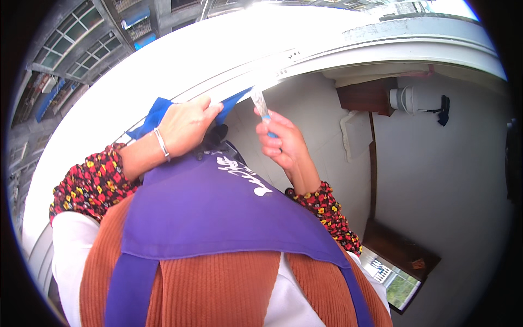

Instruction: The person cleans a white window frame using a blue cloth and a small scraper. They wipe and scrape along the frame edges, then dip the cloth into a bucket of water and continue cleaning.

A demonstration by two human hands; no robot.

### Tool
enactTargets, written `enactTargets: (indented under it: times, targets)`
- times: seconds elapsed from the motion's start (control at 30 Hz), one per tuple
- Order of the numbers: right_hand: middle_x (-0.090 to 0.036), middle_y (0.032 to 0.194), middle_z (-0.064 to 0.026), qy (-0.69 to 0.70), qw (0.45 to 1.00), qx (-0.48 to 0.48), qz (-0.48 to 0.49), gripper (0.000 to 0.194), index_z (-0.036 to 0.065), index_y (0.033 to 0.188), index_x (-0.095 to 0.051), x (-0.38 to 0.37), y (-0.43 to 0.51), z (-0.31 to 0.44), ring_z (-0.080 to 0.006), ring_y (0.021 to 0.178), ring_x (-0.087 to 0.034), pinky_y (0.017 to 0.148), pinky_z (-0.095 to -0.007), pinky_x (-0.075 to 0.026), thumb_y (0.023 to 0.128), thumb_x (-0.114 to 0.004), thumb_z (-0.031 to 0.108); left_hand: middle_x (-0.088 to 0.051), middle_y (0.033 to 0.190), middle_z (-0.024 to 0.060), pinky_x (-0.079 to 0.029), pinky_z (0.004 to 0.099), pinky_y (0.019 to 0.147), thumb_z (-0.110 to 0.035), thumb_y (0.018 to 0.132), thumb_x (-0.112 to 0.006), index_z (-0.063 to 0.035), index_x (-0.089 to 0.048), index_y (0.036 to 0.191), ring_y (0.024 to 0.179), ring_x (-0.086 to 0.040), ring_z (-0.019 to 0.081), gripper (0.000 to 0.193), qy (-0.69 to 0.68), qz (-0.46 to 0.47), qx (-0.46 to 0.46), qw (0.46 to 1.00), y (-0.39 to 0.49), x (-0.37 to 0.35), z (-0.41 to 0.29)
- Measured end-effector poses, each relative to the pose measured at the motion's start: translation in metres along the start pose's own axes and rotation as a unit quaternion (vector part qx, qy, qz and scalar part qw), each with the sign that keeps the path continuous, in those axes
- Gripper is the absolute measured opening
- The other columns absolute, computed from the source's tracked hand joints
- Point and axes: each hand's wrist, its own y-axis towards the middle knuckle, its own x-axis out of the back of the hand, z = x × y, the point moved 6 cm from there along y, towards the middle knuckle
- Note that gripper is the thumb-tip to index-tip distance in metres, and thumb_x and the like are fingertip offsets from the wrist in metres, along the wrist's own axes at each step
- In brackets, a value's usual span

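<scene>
My left hand (186, 124), with a silver bangle at its wrist, is closed on a blue cloth (154, 117) over the white window frame (212, 86). One end of the cloth stretches right towards the tip of a scraper. In my right hand (284, 141) is that scraper (259, 100), which has a flat, stained metal blade and a blue handle. Its blade points up at the frame's bright inner edge. Glare hides where the blade's tip and the cloth meet the frame. Both forearms wear floral sleeve covers, and a purple apron covers my front.
The window frame curves across the view, with building facades (69, 34) outside it. Inside the room are a brown wooden box or cabinet (363, 96), a white round object (402, 100) beside it, and a dark wooden surface (398, 249) at lower right.
</scene>
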Motion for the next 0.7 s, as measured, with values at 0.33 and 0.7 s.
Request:
enactTargets:
  times: [0.33, 0.7]
  targets:
    - [-0.054, 0.068, -0.0028, -0.407, 0.655, 0.606, -0.193, 0.022, 0.003, 0.107, -0.059, -0.033, -0.062, 0.085, -0.0099, 0.051, -0.047, 0.044, -0.0228, -0.037, 0.085, -0.058, 0.006, -0.054, 0.068, -0.0011, -0.040, 0.0233, 0.059, -0.009, 0.076, -0.043, 0.0020, -0.058, 0.079, 0.066, -0.048, 0.0076, 0.019, -0.463, -0.195, 0.271, 0.821, 0.014, 0.018, 0.087]
    - [-0.051, 0.061, -0.0014, -0.708, -0.049, 0.690, -0.140, 0.012, 0.006, 0.078, -0.059, -0.186, -0.105, 0.175, -0.0152, 0.053, -0.053, 0.048, -0.0270, -0.040, 0.069, -0.059, 0.013, -0.055, 0.079, 0.0128, -0.047, 0.0427, 0.056, -0.009, 0.078, -0.053, -0.0077, -0.057, 0.085, 0.063, -0.057, 0.0336, 0.008, -0.085, -0.151, 0.030, 0.984, 0.031, 0.002, 0.011]
